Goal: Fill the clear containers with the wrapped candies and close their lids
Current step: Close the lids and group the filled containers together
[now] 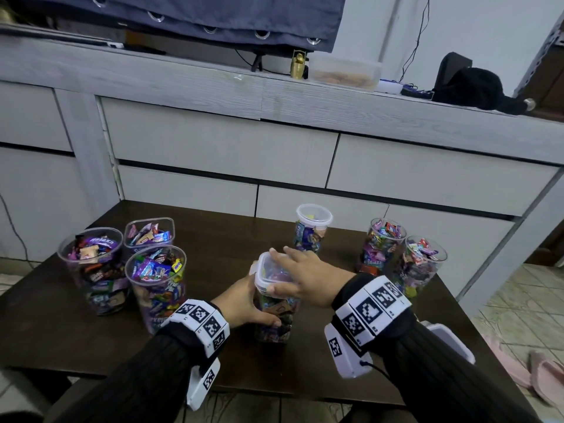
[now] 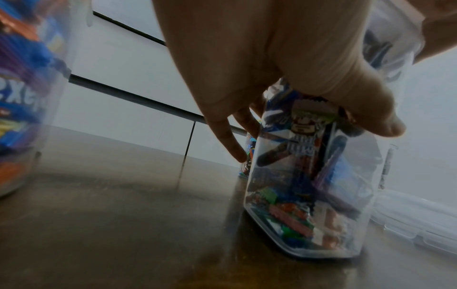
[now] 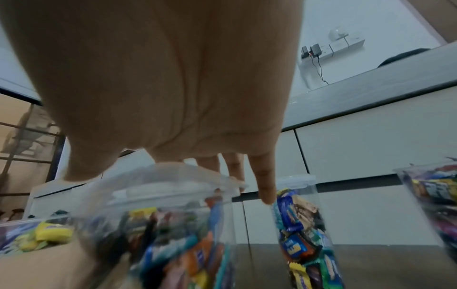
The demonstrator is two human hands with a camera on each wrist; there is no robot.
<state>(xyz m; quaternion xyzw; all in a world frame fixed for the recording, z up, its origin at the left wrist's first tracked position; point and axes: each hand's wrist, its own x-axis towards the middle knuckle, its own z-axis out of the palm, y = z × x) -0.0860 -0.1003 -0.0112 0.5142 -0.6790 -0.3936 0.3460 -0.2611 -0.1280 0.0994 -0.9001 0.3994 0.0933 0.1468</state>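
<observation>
Dark brown table [image 1: 219, 239] with a dull sheen. At its ten o'clock corner, three clear containers [image 1: 91, 270] packed with candies [image 1: 152, 268] wrapped in purple, blue, yellow, pink and brown. At two o'clock, two more clear containers [image 1: 385, 244], mostly purple, pink and red inside. At twelve o'clock, a clear lidded container [image 1: 312, 228] showing blue and brown wrappers. At centre, a clear container [image 2: 309, 185] holding blue, green, orange and purple wrappers, topped with a translucent whitish lid [image 1: 268, 270]. Black ribbed sleeves [image 1: 442, 377], white wristbands [image 1: 370, 306] printed with black square codes. Behind, pale grey wood-grain cabinet [image 1: 213, 141] with black gaps between drawers. Navy cloth [image 1: 213, 13] above.
</observation>
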